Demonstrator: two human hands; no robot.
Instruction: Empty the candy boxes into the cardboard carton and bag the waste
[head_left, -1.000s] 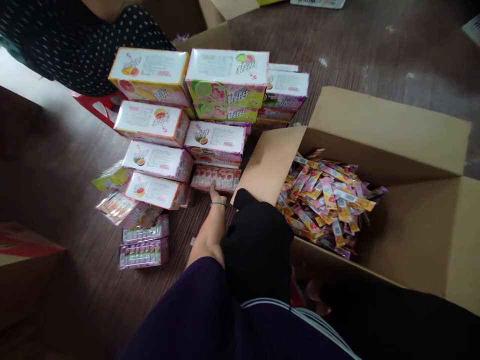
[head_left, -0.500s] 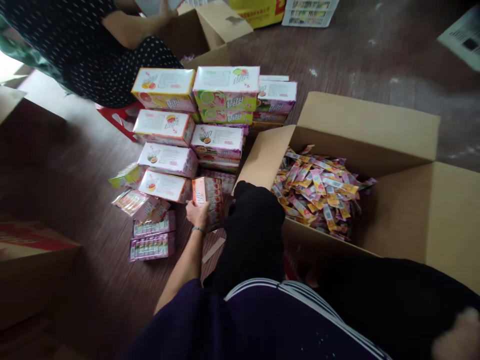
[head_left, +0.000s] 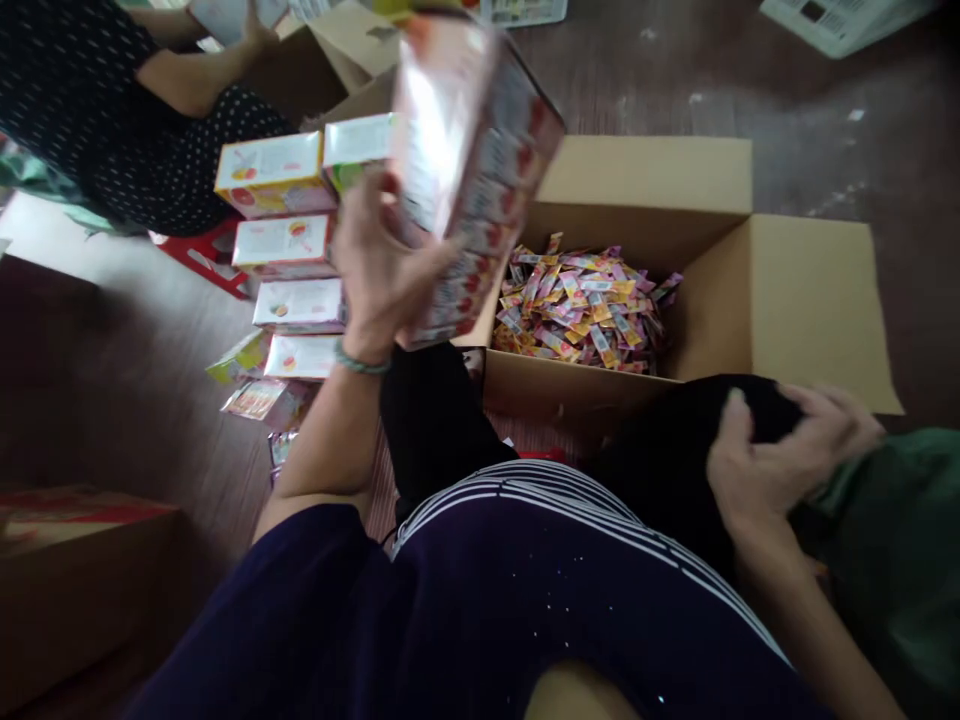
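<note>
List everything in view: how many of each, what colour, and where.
Sachet carton: 1, pink and white, top centre
Large cardboard box: 1, brown, centre right
Loose sachets: many, mostly pink and yellow, in that box
Retail cartons: at least 5, white-topped, left of that box
Packs: at least 3, mixed colours, beside the cartons
Co-worker: 1, dark dotted clothing, upper left
Stool: 1, red, below the co-worker
Flapped cardboard box: 1, brown, beside the co-worker
Red-printed cardboard box: 1, brown, lower left
Basket: 1, white, top edge
Cloth: 1, dark green, right edge
Left hand: 1, bare, gripping the sachet carton
Right hand: 1, bare, near the right knee
</note>
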